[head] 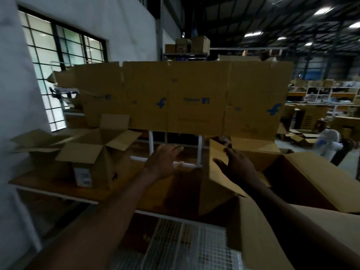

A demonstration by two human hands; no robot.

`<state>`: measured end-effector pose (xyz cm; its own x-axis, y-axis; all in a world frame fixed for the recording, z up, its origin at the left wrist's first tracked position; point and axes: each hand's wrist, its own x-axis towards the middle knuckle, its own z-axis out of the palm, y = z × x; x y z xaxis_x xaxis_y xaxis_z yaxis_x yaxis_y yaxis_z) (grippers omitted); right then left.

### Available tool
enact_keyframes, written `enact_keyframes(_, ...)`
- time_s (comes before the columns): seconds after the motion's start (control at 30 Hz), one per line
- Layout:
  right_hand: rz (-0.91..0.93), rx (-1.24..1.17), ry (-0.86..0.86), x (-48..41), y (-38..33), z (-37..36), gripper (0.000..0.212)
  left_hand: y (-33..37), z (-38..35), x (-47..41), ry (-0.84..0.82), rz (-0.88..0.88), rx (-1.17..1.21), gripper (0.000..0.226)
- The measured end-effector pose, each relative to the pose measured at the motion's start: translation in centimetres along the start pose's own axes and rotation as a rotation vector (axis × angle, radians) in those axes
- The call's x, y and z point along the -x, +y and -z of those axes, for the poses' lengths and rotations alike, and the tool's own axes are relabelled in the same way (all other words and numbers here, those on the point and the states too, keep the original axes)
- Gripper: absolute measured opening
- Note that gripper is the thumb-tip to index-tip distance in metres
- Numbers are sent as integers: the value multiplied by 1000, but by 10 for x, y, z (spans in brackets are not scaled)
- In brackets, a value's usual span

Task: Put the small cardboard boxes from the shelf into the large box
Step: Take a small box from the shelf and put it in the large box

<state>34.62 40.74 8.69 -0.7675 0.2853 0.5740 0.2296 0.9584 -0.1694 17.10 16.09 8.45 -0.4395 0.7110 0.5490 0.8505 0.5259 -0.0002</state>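
The large open cardboard box [303, 184] stands at the right, its flaps spread and its inside dark. My right hand [236, 164] reaches forward over its left flap [218, 168], fingers apart, holding nothing. My left hand [163, 161] stretches out with fingers spread, empty, over the wooden shelf surface [124, 190] near a white frame bar [187, 164]. A small open cardboard box [97, 152] with a white label sits on the shelf at the left. No small box is in either hand.
A wide flattened cardboard sheet [185, 98] with blue logos stands upright behind the shelf. Another opened box [37, 141] lies at far left by the wall and window [58, 61]. A wire mesh rack [185, 244] is below. A person in white [329, 145] is at right.
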Motion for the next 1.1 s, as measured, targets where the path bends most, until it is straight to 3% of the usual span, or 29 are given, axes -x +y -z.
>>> enact_keyframes(0.33,196,-1,-30,-91,-270,-95,87,-239,90,103,7,241,-185,102)
enact_keyframes(0.53,273,-112,-100,-145,-384,-160,95,-354,101,138,-104,358,-228,101)
enact_keyframes(0.8,294,-190,-279,-219,-471,-291,90,-502,72,145,-268,451,-235,87)
enact_keyframes(0.97,294,-154,-352,-269,-502,-357,80,-574,54,123,-299,435,-249,93)
enact_keyframes(1.1,269,-119,-385,-301,-520,-396,85,-620,33,101,-319,392,-233,100)
